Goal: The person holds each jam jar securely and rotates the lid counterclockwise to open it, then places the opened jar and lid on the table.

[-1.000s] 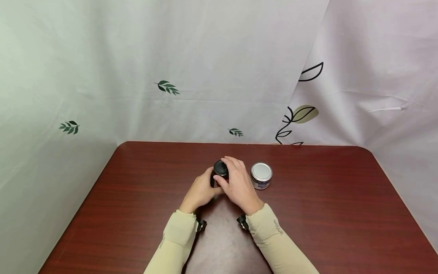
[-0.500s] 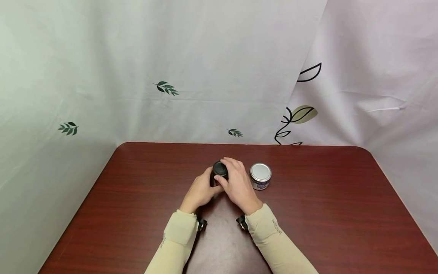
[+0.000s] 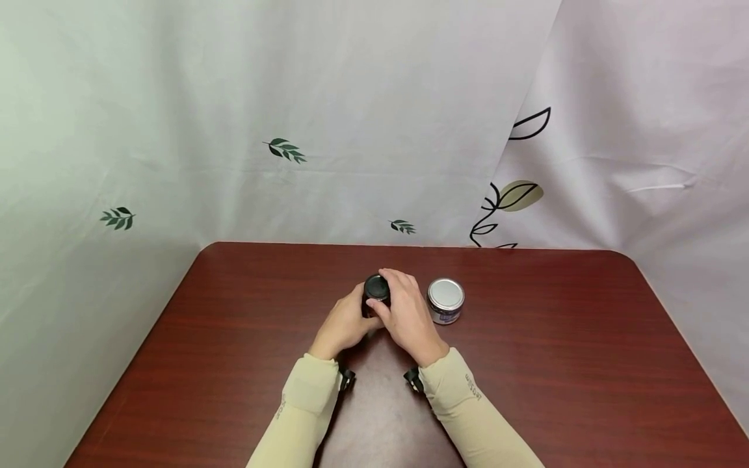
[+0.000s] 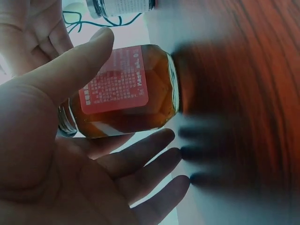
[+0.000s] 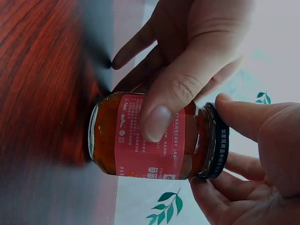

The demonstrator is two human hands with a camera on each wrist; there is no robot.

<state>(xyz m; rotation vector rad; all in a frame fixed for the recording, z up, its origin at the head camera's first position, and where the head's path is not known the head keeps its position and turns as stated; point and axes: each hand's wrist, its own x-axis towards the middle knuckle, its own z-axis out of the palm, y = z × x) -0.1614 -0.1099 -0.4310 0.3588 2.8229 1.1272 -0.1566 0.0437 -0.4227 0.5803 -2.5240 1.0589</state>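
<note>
Running up from the bottom edge of the head view, my two pale sleeves (image 3: pixel 309 393) each end beside a small black wrist piece (image 3: pixel 346 379), with a shiny strip of table (image 3: pixel 556 364) between them. My two hands meet just right of centre. My left hand (image 3: pixel 341 325) grips one glass jar (image 5: pixel 126 154) low on its body, thumb pressed to the red label (image 5: pixel 150 161), the other fingers behind and partly fanned out near the wood. My right hand (image 3: pixel 411 322) pinches the jar's one black lid (image 5: pixel 218 140) between thumb and fingers. The jar is upright, its lid on, amber-red contents showing through the glass; the label reads STRAWBERRY JAM.

To the right of my right hand, near its knuckles, stands one silver-topped can (image 3: pixel 446 311), so sideways room is tight there. Past it, wood runs wide to the slanting right edge; left of my left hand a similar stretch reaches the slanting left edge. Beyond jar and can, only a narrow band of wood remains before the far edge with its two rounded corners.

Behind that edge hangs pale cloth (image 3: pixel 374 78), printed with three small green sprigs (image 3: pixel 283 149) and, at the right, one olive leaf (image 3: pixel 521 195) on a black stem.
</note>
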